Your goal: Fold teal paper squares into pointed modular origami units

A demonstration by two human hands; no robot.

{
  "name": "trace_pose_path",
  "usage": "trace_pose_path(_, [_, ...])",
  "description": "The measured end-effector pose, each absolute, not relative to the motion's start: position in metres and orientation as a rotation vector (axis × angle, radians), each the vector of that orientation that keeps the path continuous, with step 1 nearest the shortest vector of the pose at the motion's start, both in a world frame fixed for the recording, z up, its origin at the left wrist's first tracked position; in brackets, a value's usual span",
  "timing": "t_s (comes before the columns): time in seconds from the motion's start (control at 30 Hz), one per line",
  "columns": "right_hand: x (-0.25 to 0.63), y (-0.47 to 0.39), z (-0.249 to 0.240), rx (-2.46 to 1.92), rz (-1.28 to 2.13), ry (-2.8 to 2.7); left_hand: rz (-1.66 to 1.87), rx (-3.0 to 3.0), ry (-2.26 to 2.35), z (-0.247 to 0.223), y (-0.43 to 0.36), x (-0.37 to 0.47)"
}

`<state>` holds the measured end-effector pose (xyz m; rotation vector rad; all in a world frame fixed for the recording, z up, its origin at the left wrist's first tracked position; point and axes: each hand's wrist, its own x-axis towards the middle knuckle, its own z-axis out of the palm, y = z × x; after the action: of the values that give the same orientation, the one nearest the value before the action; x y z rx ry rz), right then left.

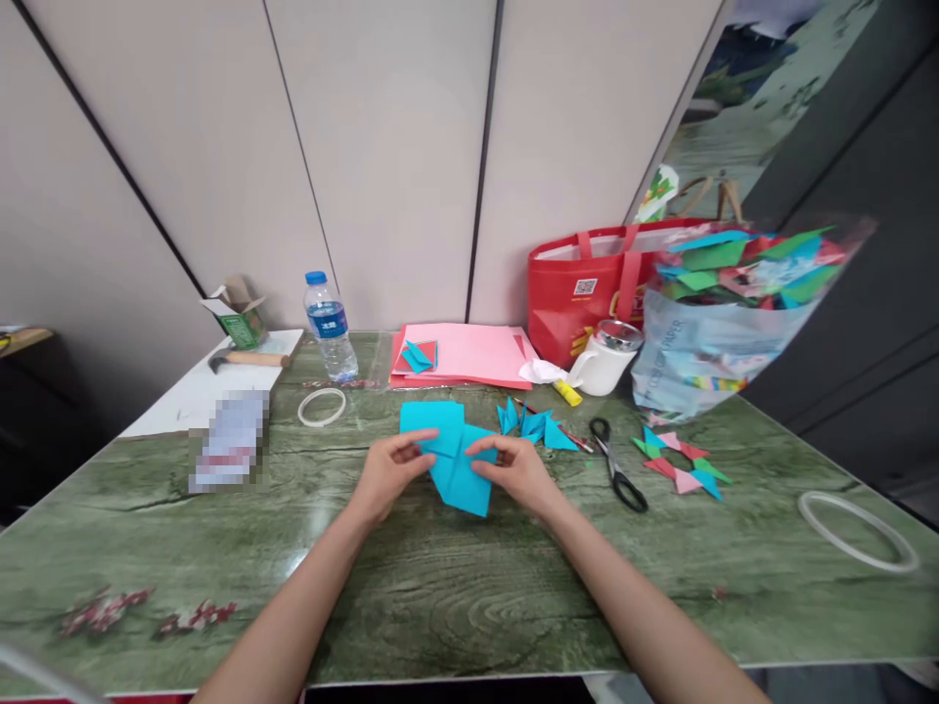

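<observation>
A creased sheet of blue paper (456,467) is held up over the table's middle, partly folded, with fold lines crossing near its centre. My left hand (394,471) pinches its left edge between thumb and fingers. On the opposite edge, my right hand (519,469) grips the paper the same way. Just behind my right hand lie several folded blue paper pieces (539,426), with a thin reddish pencil-like stick among them. Black-handled scissors (614,463) rest to the right, beside a ring of coloured folded paper (682,463).
Pink and red paper sheets (469,352) lie against the wall. A water bottle (332,328), hammer (249,360) and small green box (239,318) stand left. At right are a white mug (607,360), red bag (564,293), plastic bag of folded paper (704,352) and white ring (857,531).
</observation>
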<state>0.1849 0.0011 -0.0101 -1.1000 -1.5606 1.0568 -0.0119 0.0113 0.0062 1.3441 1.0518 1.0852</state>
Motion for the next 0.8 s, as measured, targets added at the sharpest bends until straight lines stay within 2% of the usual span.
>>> trace_pose_path(0.13, [0.176, -0.003, -0.012, -1.231, 0.947, -1.415, 1.246, 1.279, 1.006, 0.006, 0.010, -0.007])
trace_pose_path(0.3, [0.169, -0.006, -0.015, -1.177, 0.910, -1.470, 1.114, 1.288, 1.006, 0.000, 0.007, -0.002])
trace_pose_path(0.47, [0.168, -0.009, -0.020, -0.975, 1.093, -1.575, 1.234, 1.027, 0.965, -0.002, 0.010, -0.003])
trace_pose_path(0.8, [0.168, -0.011, -0.016, -1.132, 0.880, -1.592, 1.071, 1.033, 0.817, 0.002, 0.005, -0.001])
